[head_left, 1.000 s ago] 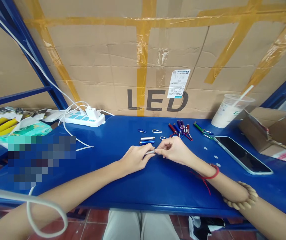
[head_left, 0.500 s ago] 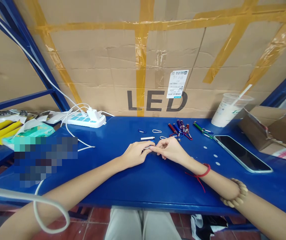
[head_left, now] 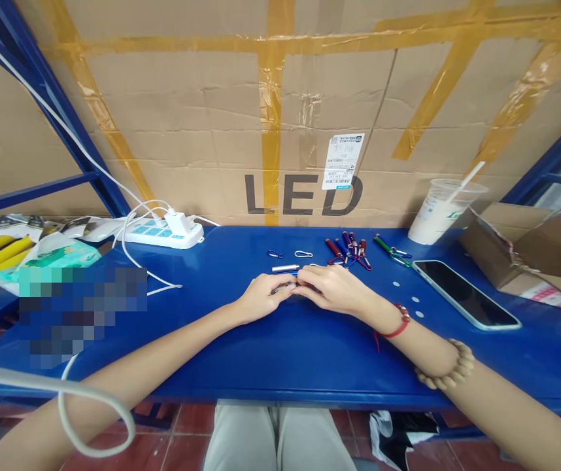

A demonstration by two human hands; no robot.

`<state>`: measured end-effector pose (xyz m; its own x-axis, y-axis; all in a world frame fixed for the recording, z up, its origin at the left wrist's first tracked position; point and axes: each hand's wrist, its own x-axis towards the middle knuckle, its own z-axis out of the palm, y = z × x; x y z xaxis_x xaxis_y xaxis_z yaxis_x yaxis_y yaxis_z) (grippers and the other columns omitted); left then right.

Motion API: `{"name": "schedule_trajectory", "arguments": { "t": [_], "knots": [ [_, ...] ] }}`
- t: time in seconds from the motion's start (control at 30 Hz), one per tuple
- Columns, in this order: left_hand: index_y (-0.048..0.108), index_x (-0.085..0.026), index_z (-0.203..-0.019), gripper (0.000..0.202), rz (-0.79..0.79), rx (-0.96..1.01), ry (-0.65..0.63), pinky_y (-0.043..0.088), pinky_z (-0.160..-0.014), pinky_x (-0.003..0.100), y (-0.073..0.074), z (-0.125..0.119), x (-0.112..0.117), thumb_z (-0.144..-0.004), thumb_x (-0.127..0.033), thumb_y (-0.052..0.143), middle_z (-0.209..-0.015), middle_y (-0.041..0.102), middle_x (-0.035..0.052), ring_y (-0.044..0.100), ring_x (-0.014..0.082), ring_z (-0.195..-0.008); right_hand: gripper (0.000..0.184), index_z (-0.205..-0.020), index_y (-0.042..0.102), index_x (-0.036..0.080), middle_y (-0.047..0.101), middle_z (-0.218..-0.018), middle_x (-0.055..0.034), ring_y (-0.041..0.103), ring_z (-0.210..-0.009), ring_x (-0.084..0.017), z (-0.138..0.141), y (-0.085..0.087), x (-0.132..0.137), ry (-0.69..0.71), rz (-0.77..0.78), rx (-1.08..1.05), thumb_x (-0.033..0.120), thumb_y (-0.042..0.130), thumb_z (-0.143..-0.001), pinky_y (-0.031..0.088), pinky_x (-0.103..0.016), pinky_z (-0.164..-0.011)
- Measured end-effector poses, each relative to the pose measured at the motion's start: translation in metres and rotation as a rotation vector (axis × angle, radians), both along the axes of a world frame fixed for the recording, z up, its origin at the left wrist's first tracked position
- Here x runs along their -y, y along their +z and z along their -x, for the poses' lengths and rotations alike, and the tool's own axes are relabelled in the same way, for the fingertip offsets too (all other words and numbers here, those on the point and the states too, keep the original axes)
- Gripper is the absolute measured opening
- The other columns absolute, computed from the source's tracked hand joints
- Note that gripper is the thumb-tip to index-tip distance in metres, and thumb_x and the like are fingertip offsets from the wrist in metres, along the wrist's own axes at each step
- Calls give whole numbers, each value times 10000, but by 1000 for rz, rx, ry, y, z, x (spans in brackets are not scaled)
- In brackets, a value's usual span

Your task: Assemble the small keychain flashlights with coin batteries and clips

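My left hand is closed around a small silver metal tube, mostly covered by the fingers. Against its fingertips, at the tube's right end, my right hand has its thumb and fingers drawn together; whatever they grip is hidden. Just beyond the hands lies another silver tube, with a blue tube partly showing beside it. Farther back are a blue carabiner and a silver carabiner. Several red, blue and purple keychain flashlights with carabiners lie beyond my right hand, and a green one to their right.
A phone, a plastic cup with a straw and an open cardboard box stand right. Small pale discs lie near the phone. Left are a power strip and a white cable crossing my left forearm.
My right hand has turned, its fingers now folded over at the tube's end instead of pinching with raised knuckles. My left hand keeps its hold. The whole view has shifted slightly.
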<state>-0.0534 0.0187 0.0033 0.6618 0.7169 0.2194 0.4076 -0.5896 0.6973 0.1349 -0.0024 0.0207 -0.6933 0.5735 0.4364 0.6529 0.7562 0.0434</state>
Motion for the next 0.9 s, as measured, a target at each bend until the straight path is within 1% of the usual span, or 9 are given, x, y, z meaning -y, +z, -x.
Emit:
{"name": "schedule_trajectory", "arguments": {
  "t": [0.1,0.23,0.3,0.4,0.5,0.57,0.7,0.77,0.9],
  "knots": [
    [642,-157,-877,306,37,20,-60,369,-575,201,1,-1,1,-852,-354,410,-657,593,-11,487,114,-584,375,-842,598,170,619,-731,-42,532,-590,-117,-3,4,0,62,-16,71,355,289,-947,300,-230,-511],
    [608,-137,-776,352,43,32,-97,316,-525,193,5,-2,4,-870,-361,354,-572,483,-28,390,88,-524,420,-775,599,169,596,-677,-38,505,-560,-110,-5,8,1,48,-21,141,362,270,-950,271,-242,-505],
    [592,-143,-758,348,14,2,-101,305,-515,191,6,-1,6,-878,-353,342,-550,457,-36,379,84,-508,417,-744,590,164,587,-666,-36,498,-554,-109,-6,7,2,55,-12,158,331,271,-953,266,-248,-508],
    [592,-158,-791,299,-50,-85,-122,325,-528,189,5,0,7,-886,-314,356,-579,513,-31,436,88,-516,393,-713,572,157,580,-659,-33,494,-551,-109,-5,3,3,87,17,159,284,285,-951,273,-249,-514],
    [601,-169,-836,278,-123,-120,-143,385,-603,193,2,1,6,-897,-271,350,-714,619,5,550,112,-623,383,-692,558,153,571,-642,-30,476,-519,-103,-5,-3,3,86,66,131,277,300,-946,273,-244,-498],
    [607,-176,-859,288,-165,-124,-151,413,-662,199,0,2,6,-905,-262,335,-789,653,23,597,130,-708,380,-687,557,151,572,-629,-28,472,-504,-99,-4,-6,4,67,112,91,268,303,-944,273,-238,-486],
    [622,-191,-880,286,-219,-148,-165,434,-712,204,-3,3,4,-908,-278,352,-857,683,30,630,149,-791,368,-691,566,150,593,-625,-35,506,-523,-108,1,-11,9,46,200,7,245,309,-937,294,-229,-490],
    [625,-197,-903,278,-247,-162,-149,442,-721,209,-4,4,5,-907,-274,358,-895,689,30,635,156,-819,387,-672,562,151,597,-615,-35,510,-523,-109,3,-12,11,25,231,-40,246,298,-939,309,-228,-503],
    [624,-209,-937,280,-315,-175,-92,453,-736,218,-5,5,8,-906,-256,350,-945,688,25,636,163,-853,410,-642,553,152,604,-601,-29,506,-496,-100,8,-14,14,-75,293,-88,240,289,-944,314,-222,-510]
  ]
}}
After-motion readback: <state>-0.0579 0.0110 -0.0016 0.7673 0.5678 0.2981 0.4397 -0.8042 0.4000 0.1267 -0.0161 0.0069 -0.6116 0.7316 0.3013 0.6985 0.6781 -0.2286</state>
